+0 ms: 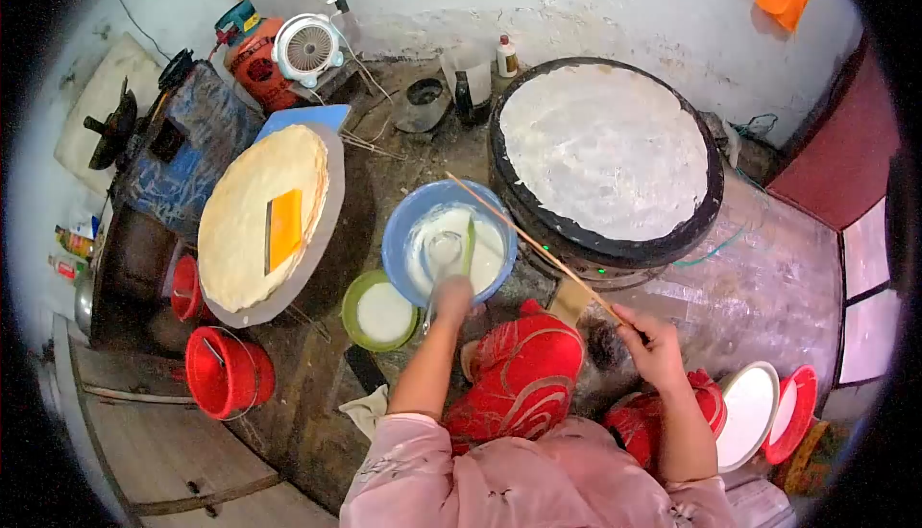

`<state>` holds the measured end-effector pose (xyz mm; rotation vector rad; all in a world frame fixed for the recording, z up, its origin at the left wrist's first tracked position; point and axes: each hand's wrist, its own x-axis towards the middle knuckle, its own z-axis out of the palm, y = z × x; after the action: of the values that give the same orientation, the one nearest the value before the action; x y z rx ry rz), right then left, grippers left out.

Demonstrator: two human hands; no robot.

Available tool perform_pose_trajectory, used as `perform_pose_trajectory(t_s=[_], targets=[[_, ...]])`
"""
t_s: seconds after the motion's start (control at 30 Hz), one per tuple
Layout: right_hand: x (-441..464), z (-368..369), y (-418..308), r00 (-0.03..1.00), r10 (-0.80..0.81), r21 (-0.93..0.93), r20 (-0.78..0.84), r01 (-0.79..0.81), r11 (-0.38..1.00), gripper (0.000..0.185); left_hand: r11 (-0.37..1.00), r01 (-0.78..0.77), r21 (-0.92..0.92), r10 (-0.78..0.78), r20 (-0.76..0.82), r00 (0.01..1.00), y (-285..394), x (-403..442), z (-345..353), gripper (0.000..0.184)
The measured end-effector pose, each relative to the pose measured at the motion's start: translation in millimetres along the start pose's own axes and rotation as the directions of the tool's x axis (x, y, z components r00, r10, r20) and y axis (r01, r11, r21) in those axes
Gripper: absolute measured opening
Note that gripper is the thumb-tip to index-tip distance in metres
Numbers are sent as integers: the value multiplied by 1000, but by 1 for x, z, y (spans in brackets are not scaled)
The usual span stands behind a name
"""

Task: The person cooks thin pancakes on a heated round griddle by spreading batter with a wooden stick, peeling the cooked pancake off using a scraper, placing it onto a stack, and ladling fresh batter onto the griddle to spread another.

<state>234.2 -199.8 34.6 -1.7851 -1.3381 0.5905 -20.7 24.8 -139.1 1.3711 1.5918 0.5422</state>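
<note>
My left hand [451,298] reaches over the near rim of a blue basin [393,252] of white batter, closed around the handle of a ladle [443,250]. Beside the ladle, a light green utensil [470,245] stands in the batter; whether my fingers touch it too is hidden. My right hand [653,348] grips one end of a long thin wooden stick [552,257], which slants across the basin's right side. Ahead on the right, a round black griddle [713,187] carries a wide, pale sheet of batter [605,149].
Left stands a round board [327,192] with stacked flatbreads [235,211] and a yellow scraper [285,230]. A green bowl [351,322] of white liquid touches the basin area. Red buckets [229,372], a gas cylinder [257,65], a small fan [308,49] and a white basin [749,413] surround me.
</note>
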Motion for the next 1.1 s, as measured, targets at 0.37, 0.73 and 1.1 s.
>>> perform_pose_trajectory(t_s=[0.37,0.73,1.1], targets=[[5,1,1,999,36,-18,21,-36,999,33,951,-173,-256,200,84,976,-10,22,67,29],[10,-1,3,998,50,-41,-25,-51,998,31,483,-473,737,527,186,829,-54,31,44,20],[7,13,17,975,204,-159,91,-187,969,29,868,-390,307,460,-206,864,-17,-38,-11,15]])
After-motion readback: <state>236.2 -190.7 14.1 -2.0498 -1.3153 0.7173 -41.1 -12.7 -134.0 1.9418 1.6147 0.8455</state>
